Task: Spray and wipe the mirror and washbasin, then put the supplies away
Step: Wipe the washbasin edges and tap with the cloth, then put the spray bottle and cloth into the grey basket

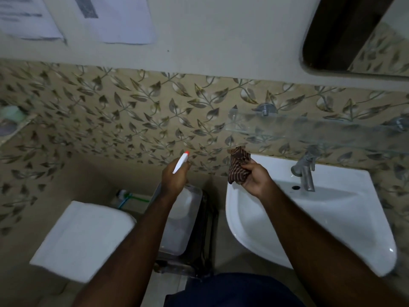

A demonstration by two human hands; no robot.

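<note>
- The left hand (pixel 174 177) is wrapped round the neck of a spray bottle (pixel 181 165), held in the air left of the basin (pixel 332 235), above a dark bin on the floor.
- The bottle's white head runs up and slightly right, its orange nozzle (pixel 187 152) aimed at the leaf-patterned tiles on the far wall. The clear body hangs down towards the near side, so its long axis lies roughly near to far, tilted a little right.
- The right hand (pixel 254 176) is bunched round a striped brown cloth (pixel 239 168), held over the basin's far left rim.
- The nozzle points neither at the mirror (pixel 354 36), far right and high, nor into the basin.
- The basin looks white and fairly clean, but whether it has been sprayed or wiped I cannot tell; no foam or wet streaks show.
- Only a corner of the mirror is in view, too little to judge its state.
- With both supplies in hand, putting them away is clearly left to do; the cleaning itself may be early or between surfaces.
</note>
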